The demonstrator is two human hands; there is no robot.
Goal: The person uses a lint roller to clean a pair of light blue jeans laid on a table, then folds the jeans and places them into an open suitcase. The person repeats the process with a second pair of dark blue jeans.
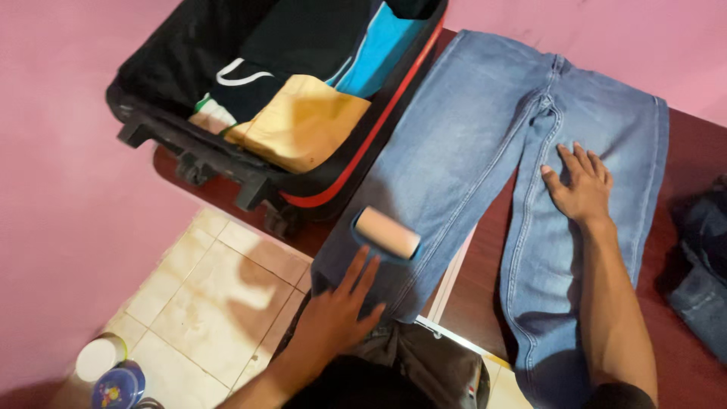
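the jeans [485,151] lay spread flat across the dark red table [697,151], filling the middle and right of the frame. the right hand [579,185] rested palm down on one leg, fingers spread and gripping nothing, forearm stretched straight up from the lower right. the left hand [337,310], at lower centre, reached over the other leg's hem, fingers extended toward a lint roller [388,233] lying there; whether it gripped the roller's handle, i couldn't tell. an open suitcase [189,144] sat at upper left.
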